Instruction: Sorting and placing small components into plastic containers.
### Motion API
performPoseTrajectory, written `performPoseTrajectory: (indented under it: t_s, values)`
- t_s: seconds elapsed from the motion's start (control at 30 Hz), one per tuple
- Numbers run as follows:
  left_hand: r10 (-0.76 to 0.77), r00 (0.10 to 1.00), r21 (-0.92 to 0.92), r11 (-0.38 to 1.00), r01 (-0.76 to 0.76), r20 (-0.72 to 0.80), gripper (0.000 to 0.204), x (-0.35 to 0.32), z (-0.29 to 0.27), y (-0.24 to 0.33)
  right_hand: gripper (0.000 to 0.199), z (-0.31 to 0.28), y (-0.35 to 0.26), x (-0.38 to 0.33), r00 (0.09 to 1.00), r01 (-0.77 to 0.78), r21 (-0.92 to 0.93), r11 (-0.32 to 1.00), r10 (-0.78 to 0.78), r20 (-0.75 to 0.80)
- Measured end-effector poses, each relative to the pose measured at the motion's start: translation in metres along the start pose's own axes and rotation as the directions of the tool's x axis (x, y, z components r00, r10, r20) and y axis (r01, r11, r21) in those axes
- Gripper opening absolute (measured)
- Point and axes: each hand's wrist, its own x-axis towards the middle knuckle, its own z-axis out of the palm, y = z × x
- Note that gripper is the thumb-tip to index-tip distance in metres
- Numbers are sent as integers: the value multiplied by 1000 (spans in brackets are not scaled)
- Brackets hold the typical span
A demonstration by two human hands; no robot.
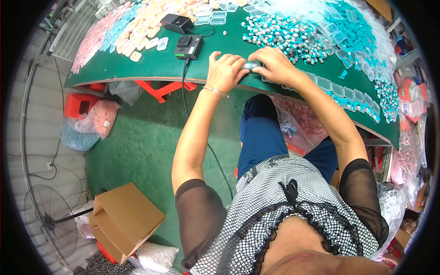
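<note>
Between my two hands, at the table's near edge, is a small clear-and-bluish plastic case point(250, 66). My left hand point(224, 71) grips its left end with the fingers bent over it. From the other side, my right hand point(277, 67) pinches it between thumb and fingers. Whether anything lies inside the case cannot be made out. Just beyond my right hand spreads a heap of small grey-and-teal pieces point(284, 34). A row of open clear plastic cases point(324, 83), several with teal pieces in them, runs along the edge to the right, partly behind my right forearm.
Left of my hands stand a black device point(189, 47) with a cable and a black box point(176, 23). Orange-and-pink cases point(135, 56) cover the far left of the green table point(156, 68). Teal pieces point(355, 36) pile up at right. A carton point(130, 215) and fan point(48, 220) stand lower left.
</note>
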Motion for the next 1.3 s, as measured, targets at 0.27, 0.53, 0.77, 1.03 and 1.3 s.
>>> performPoseTrajectory:
  t_s: [0.27,0.53,0.77,1.03,1.3]
  values:
    - [57,998,127,990,-57,0,54,0,-16,26,14,-31,18,-35,971,-233,-256,938,237,-16]
    - [14,998,77,997,-19,68,57,14,7,53,21,-22,3,-33,936,-317,-357,878,351,33]
    - [-6,999,53,999,4,39,56,16,10,51,22,-34,6,-36,982,-183,25,983,184,-34]
    - [36,999,64,997,-38,39,31,25,24,41,38,-28,1,-42,995,-79,-81,994,84,62]
    - [92,995,-52,995,-91,28,21,27,26,36,27,-16,0,-44,993,-106,-111,988,99,-68]
